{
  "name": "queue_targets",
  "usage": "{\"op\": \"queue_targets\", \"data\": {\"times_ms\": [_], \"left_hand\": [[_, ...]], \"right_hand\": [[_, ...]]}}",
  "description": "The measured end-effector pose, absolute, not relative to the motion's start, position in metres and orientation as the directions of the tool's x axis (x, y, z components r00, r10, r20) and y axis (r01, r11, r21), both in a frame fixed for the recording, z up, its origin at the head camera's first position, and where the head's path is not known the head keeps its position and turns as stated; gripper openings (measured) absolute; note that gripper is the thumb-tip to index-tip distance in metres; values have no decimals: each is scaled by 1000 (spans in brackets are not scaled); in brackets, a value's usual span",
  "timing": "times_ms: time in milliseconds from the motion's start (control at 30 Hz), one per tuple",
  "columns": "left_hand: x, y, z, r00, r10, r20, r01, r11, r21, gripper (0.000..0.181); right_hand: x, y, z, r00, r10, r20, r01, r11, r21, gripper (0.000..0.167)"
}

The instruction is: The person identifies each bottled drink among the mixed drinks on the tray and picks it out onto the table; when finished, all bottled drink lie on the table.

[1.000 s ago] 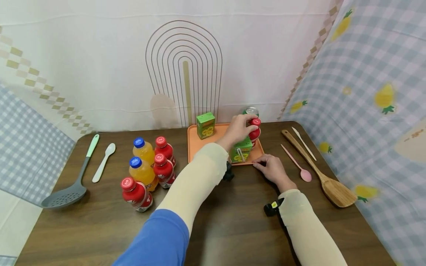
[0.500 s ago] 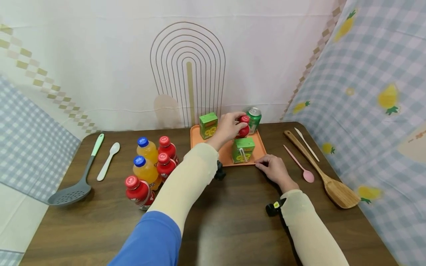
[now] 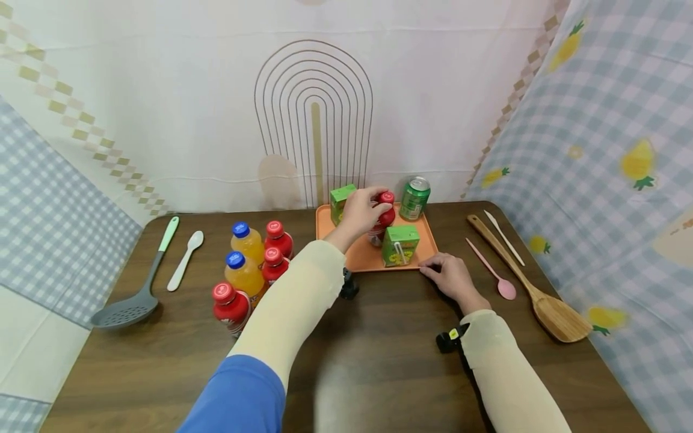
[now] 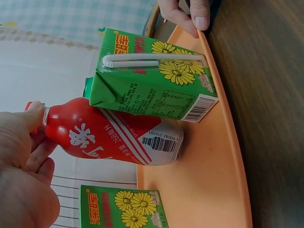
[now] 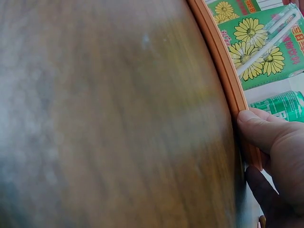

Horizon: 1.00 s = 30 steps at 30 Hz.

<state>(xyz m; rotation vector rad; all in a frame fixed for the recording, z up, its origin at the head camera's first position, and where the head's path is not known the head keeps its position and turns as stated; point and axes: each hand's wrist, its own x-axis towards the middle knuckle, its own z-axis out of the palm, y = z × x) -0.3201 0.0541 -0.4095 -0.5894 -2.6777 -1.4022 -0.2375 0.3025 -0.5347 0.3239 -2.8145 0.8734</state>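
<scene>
My left hand (image 3: 358, 213) grips a red bottle (image 3: 385, 218) by its cap and neck, over the middle of an orange tray (image 3: 360, 263). In the left wrist view, the bottle (image 4: 111, 133) has a white lower part close to the tray floor; I cannot tell if it touches. A green drink carton (image 3: 399, 245) with a straw stands just right of it. Another green carton (image 3: 337, 203) is at the tray's back left, partly behind my hand. At the back right stands a green can (image 3: 415, 198). My right hand (image 3: 450, 278) pinches the tray's front right corner.
Left of the tray are red bottles (image 3: 231, 308) and orange drink bottles (image 3: 245, 272) with blue caps. Further left lie a white spoon (image 3: 186, 261) and a slotted turner (image 3: 130, 310). A pink spoon (image 3: 506, 288), wooden spatula (image 3: 560, 316) and white knife (image 3: 505, 237) lie right.
My left hand has moved the red bottle leftward from beside the can to the tray's middle, uncovering the can. The right hand stays at the tray corner. The head view has shifted slightly.
</scene>
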Motion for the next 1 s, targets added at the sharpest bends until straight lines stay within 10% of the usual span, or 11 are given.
{"op": "queue_targets", "data": {"times_ms": [1000], "left_hand": [[-279,21,-423,-948,97,303,311,489,815,36]], "right_hand": [[-237,300,-533,-968,-153,196,-237,807,-540,8]]}}
